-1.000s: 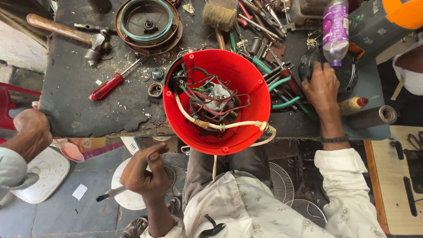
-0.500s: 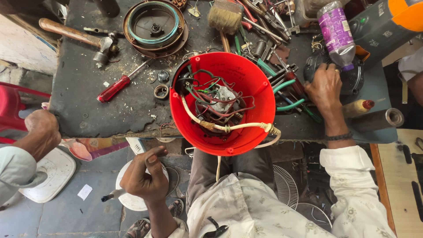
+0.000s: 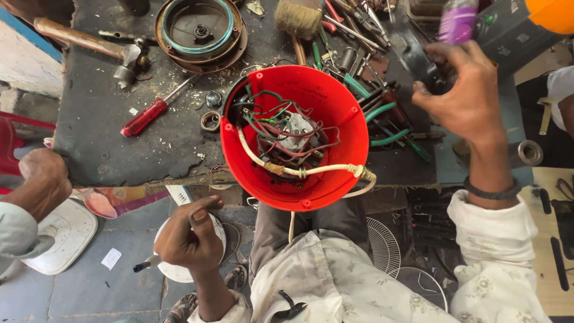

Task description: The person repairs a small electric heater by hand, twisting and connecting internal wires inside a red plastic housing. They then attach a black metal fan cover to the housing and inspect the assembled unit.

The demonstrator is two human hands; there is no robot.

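Note:
A red plastic cone-shaped housing stands at the near edge of the dark workbench, with a small motor and tangled red, green and white wires inside. A cream cable runs over its rim. My right hand is raised over the tool pile to the right of the housing and grips a dark flat metal part. My left hand is below the bench edge, closed around a thin tool whose dark tip points left.
On the bench lie a hammer, a red screwdriver, a round metal casing, a brush, a purple bottle and several pliers. Another person's hand rests at the bench's left corner. White fan parts lie on the floor.
My right hand has lifted off the tool pile, bringing the dark metal part up with it. The view has moved closer to the bench. My left hand has stayed put.

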